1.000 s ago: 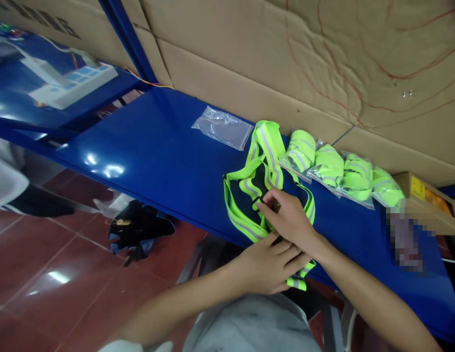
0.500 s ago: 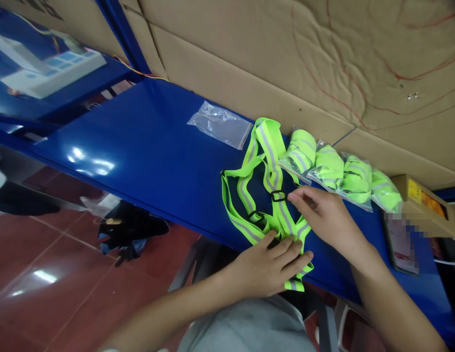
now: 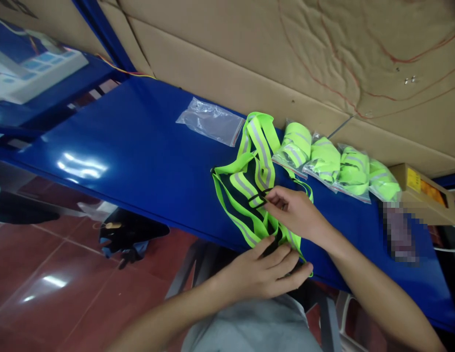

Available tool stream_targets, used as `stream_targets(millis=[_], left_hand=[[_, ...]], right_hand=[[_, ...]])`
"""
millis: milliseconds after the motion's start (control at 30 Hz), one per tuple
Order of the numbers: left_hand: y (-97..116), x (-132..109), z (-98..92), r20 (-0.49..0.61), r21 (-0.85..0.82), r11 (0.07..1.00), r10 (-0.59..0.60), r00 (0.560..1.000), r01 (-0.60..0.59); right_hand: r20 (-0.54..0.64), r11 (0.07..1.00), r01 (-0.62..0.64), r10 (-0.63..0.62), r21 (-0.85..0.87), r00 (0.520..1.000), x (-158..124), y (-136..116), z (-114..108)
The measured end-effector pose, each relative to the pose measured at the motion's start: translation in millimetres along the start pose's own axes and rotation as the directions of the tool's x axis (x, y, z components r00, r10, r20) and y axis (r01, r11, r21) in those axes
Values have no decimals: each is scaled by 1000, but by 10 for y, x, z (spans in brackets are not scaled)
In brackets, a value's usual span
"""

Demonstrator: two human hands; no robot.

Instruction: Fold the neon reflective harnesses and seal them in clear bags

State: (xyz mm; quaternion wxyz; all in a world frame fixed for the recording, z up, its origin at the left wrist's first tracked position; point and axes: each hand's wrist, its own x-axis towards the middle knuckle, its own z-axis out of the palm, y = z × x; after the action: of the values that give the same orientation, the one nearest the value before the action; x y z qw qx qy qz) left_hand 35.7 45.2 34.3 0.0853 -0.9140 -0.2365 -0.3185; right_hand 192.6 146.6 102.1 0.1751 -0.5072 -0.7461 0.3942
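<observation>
Yellow-green reflective straps (image 3: 244,186) lie looped on the blue surface (image 3: 147,146). Right hand (image 3: 295,208) pinches a black buckle (image 3: 257,199) between thumb and fingers. Left hand (image 3: 269,274), fingers spread, rests at the straps' 5–6 o'clock edge. Clear bag (image 3: 211,121) at their 10–11 o'clock; four bagged bundles (image 3: 326,157), 2–3 o'clock.

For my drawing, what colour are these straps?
The reflective straps are neon green with grey stripes, clearest in the head view.
</observation>
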Motion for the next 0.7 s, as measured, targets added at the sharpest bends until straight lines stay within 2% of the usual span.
stream_targets(millis=[100,267,433,567,633,700], left_hand=[[24,38,-38,-43,3,1000,15,999,-15],[68,48,-105,-26,12,1000,-10,1000,11],[81,7,-118,-7,5,999,44,999,-44],[94,-18,-56,1,-14,998,64,998,-64],[98,-24,-26,28,-38,995,94,995,-93],[96,-24,-9,53,-73,991,115,992,-111]], right_hand=[[-37,998,20,-23,-60,999,47,-62,38],[39,995,2,2,-102,999,129,-134,86],[-80,979,5,-22,-205,997,204,-120,67],[-48,911,12,-35,-412,998,268,-157,73],[-72,850,-26,-13,-525,997,323,-195,79],[-103,822,-54,-6,-567,995,390,-225,81]])
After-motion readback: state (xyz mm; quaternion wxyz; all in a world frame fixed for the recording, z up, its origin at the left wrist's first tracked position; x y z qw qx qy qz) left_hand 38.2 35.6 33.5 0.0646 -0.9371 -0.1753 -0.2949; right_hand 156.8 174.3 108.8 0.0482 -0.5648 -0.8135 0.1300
